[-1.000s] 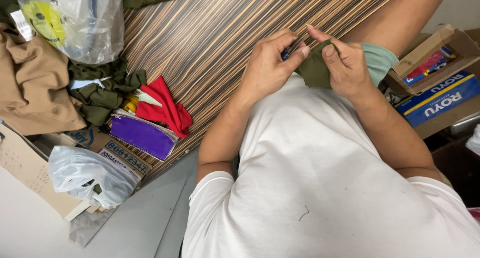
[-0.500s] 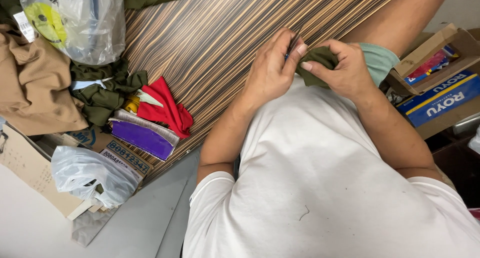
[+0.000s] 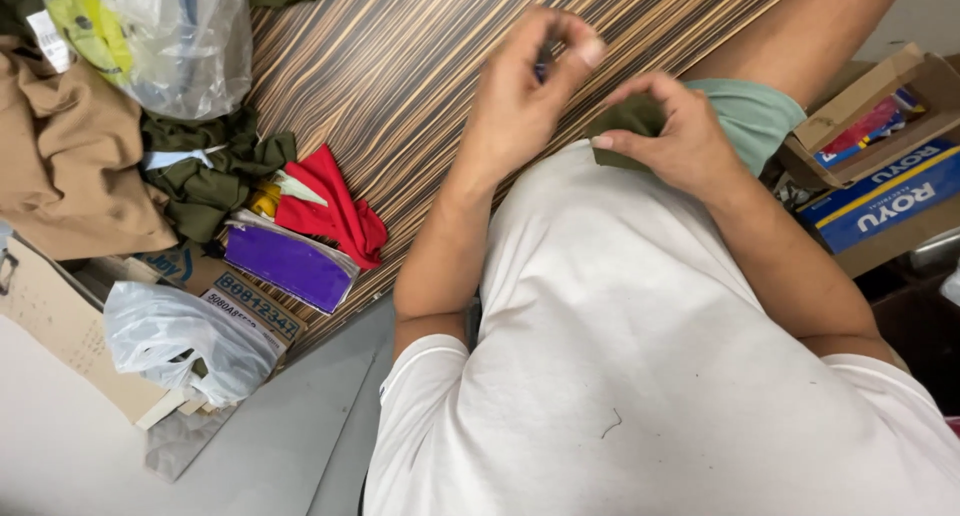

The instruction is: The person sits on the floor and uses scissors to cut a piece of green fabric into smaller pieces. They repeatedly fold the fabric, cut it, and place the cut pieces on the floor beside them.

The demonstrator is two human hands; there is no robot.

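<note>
My left hand (image 3: 520, 101) is raised over the striped wooden surface (image 3: 400, 96), thumb and fingertips pinched on a small dark object (image 3: 541, 71) that is mostly hidden. My right hand (image 3: 680, 141) is just to the right of it, against my white shirt (image 3: 650, 376), fingers curled around a folded piece of olive-green cloth (image 3: 622, 124). A small gap separates the two hands. A pale green garment (image 3: 750, 116) shows behind the right hand.
At the left lie a clear plastic bag (image 3: 150, 36), tan cloth (image 3: 70, 166), olive cloth (image 3: 215, 176), red cloth (image 3: 335, 211), a purple packet (image 3: 290, 266) and a white plastic bag (image 3: 185, 341). An open cardboard box (image 3: 880, 106) holding a blue box stands at the right.
My left hand has lifted up and to the left, away from the olive cloth, still pinching the small dark object. My right hand keeps the cloth and has shifted slightly lower.
</note>
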